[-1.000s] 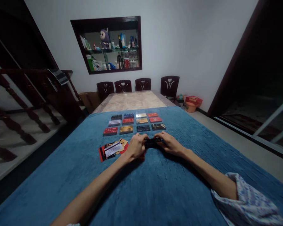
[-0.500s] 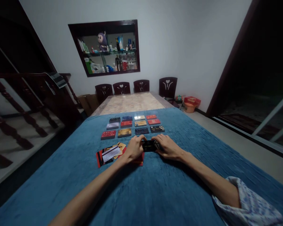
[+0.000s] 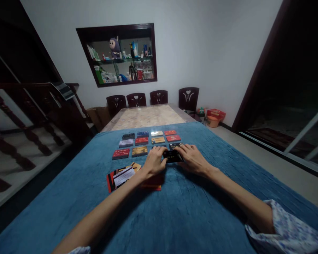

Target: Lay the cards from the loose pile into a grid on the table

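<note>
My left hand (image 3: 155,160) and my right hand (image 3: 192,158) are closed on opposite ends of a black card (image 3: 172,156) with gold lettering; whether it is one card or several together I cannot tell. Just beyond it lies a stack of black cards (image 3: 175,145), partly covered by my right fingers. Stacks of cards stand in rows farther back, among them a red stack (image 3: 121,153), a gold stack (image 3: 139,151) and a white stack (image 3: 126,143). Left of my left wrist is a loose pile with a white card (image 3: 124,176) on top. Red cards (image 3: 155,188) show below that wrist.
A blue cloth (image 3: 206,218) covers the near part of the table, and the bare marble-like top (image 3: 145,116) shows beyond. Dark chairs (image 3: 188,98) line the far end. A wooden railing (image 3: 29,84) is at left, a red bag (image 3: 216,113) on the floor at right.
Both hands have moved slightly away from me and to the right with the black card, nearer the black stack. The left hand now hides part of the dark stack beside it.
</note>
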Demonstrator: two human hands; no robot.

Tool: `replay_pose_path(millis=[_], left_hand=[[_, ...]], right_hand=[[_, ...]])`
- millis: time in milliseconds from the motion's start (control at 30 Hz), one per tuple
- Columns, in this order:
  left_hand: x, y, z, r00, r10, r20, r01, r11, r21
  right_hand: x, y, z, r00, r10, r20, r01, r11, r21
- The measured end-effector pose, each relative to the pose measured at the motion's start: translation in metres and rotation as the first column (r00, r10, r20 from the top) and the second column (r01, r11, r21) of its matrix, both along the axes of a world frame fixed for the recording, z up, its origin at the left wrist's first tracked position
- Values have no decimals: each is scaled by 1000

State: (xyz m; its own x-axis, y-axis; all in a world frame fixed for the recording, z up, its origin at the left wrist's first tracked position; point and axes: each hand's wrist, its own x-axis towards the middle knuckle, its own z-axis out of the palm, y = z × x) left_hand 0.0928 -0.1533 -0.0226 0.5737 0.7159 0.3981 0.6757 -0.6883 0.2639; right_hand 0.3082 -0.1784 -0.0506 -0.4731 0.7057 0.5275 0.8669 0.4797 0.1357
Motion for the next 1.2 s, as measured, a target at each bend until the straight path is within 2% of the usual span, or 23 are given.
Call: replay_pose_path(millis=[167,300,433,600,800,900,1100,1200], left_hand=[[10,7,6,984,34,-176,-10,991,135],[22,19,7,967,65,-248,-26,987,160],[34,34,9,941,81,-329,-27,985,168],[47,54,10,921,99,-377,-65,993,100],[60,71,10,892,83,-445,-99,995,-14],[65,74,11,883,72,-463,-114,992,-63],[68,80,8,872,54,-486,-131,983,-126],[69,84,6,867,35,-498,-131,979,-159]], right_hand=[[15,12,10,999,-31,7,31,999,30],[27,28,11,998,-53,23,53,998,20],[38,47,12,997,-64,50,67,996,-56],[48,70,16,994,-80,69,92,974,-207],[54,93,20,989,-104,107,138,910,-391],[55,99,20,985,-112,131,160,878,-452],[60,108,18,992,-81,98,123,810,-574],[61,110,16,994,-77,82,111,800,-590]])
